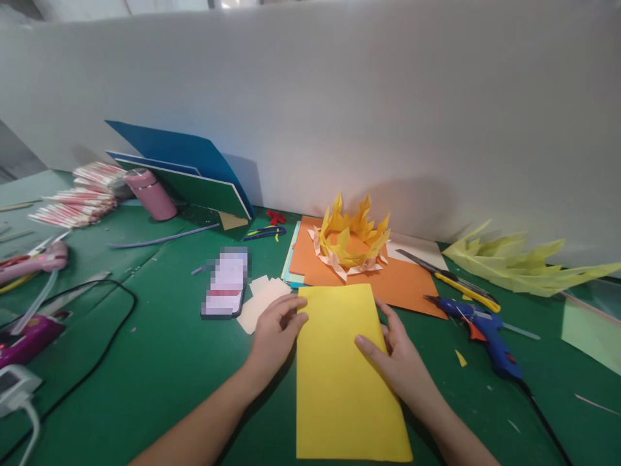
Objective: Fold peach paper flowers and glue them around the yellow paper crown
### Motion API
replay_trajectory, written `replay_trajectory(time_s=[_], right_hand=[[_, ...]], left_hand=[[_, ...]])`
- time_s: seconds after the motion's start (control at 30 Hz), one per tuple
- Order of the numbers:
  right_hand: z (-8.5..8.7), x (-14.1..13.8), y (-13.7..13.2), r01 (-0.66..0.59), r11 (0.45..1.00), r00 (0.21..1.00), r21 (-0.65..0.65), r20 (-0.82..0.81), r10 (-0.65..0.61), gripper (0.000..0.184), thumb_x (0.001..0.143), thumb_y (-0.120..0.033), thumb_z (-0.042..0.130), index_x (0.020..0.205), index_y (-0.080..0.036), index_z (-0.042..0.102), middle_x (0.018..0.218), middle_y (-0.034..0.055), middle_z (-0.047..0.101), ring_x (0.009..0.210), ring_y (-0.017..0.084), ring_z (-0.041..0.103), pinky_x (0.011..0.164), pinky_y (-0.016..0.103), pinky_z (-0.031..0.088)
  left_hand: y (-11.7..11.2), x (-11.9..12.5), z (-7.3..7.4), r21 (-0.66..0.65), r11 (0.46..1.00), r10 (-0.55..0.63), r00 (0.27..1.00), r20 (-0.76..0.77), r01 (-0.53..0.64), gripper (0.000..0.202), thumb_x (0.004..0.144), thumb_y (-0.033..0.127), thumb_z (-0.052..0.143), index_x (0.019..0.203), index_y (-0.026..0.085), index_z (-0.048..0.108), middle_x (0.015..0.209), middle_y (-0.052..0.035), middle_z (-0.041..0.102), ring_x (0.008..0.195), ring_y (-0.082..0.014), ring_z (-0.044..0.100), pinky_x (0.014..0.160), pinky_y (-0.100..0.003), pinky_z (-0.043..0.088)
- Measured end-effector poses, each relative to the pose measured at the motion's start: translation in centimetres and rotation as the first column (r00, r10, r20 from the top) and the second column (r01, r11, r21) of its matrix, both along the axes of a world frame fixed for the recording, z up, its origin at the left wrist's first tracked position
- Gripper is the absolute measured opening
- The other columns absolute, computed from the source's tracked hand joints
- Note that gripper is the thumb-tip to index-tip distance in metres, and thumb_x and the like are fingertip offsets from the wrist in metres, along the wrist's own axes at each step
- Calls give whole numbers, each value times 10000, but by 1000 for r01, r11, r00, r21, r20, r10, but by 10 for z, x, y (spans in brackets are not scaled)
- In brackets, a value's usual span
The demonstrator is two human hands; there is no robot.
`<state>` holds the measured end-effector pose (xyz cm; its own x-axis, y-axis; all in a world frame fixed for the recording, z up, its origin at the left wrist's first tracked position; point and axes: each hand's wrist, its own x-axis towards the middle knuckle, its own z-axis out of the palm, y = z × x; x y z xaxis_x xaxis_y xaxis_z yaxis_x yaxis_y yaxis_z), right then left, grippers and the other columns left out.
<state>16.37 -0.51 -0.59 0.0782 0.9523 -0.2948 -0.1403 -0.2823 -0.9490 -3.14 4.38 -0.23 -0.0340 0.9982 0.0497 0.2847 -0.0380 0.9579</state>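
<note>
A folded sheet of yellow paper (344,388) stands in front of me, its lower edge towards me. My left hand (279,330) pinches its upper left edge between thumb and fingers. On the other side my right hand (392,343) grips the right edge, thumb on the front face and fingers behind. Just beyond the sheet sits a folded-paper crown (356,249) with yellow points and a pale pink lower ring. It rests on orange paper (412,288) stacked over other coloured sheets.
A blue glue gun (490,333) and a yellow utility knife (468,291) lie at right, near pale yellow folded paper (524,259). A phone (226,285) is at left, with a pink bottle (151,194), pink glue gun (36,262) and black cable (130,317) farther left.
</note>
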Motion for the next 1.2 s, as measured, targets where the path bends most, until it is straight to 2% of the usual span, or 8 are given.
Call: replay_trajectory(time_s=[0.47,0.63,0.7,0.77,0.83,0.93,1.07,1.2], right_hand=[[-2,3,1,0,1000,1000,-13,0,0,970,630,-473,734,1379,-251,160,1091,130,661,870,307,679,698,444,558],[-3,2,0,-2,1000,1000,3,0,2,948,650,-459,721,1378,-247,152,1062,119,661,884,306,672,700,449,559],[-7,1,0,-2,999,998,48,62,-1,903,677,-469,688,1379,-238,169,1056,119,653,896,298,665,724,451,554],[-11,0,0,-1,991,971,136,238,-32,797,726,-471,629,1371,-224,230,1107,139,623,946,298,643,753,461,543],[-14,0,-1,-62,960,864,274,497,-86,664,767,-438,581,1342,-214,337,1219,163,561,1066,315,582,831,494,507],[-14,1,-2,-322,860,611,396,781,-131,455,830,-330,511,1274,-234,484,1369,133,465,1258,317,424,987,532,386],[-11,1,-2,-616,743,370,262,929,-21,366,903,-217,378,1207,-273,575,1367,57,498,1305,262,384,1043,514,332],[-9,-2,1,-661,733,256,158,966,22,401,908,-202,354,1256,-263,544,1371,49,493,1301,246,395,1040,507,348]], left_hand=[[-2,1,-1,16,1000,-17,998,68,16,188,684,261,624,842,227,720,1078,-69,680,999,-218,620,845,-353,505],[-2,0,-2,14,1000,-12,1000,20,12,201,687,259,620,858,232,721,1092,-67,680,1013,-222,619,888,-370,487],[0,-2,-2,39,999,-17,999,-40,19,195,695,242,610,856,238,721,1073,-59,690,1007,-220,621,895,-372,485],[2,-5,-2,88,995,-32,992,-121,43,195,711,221,590,858,238,717,1051,-53,700,1004,-216,623,907,-375,482],[5,-8,-1,138,988,-46,978,-205,75,206,727,207,568,875,233,709,1049,-55,702,1007,-217,623,924,-386,475],[8,-12,0,175,979,-53,953,-297,109,218,744,195,548,901,218,697,1058,-70,697,1017,-226,622,945,-398,465],[9,-14,0,189,970,-78,933,-351,152,227,758,178,519,905,216,687,1049,-75,698,1001,-227,629,931,-394,477],[10,-14,-2,219,963,-65,927,-370,155,227,756,179,520,908,223,682,1042,-71,700,995,-228,630,926,-395,481]])
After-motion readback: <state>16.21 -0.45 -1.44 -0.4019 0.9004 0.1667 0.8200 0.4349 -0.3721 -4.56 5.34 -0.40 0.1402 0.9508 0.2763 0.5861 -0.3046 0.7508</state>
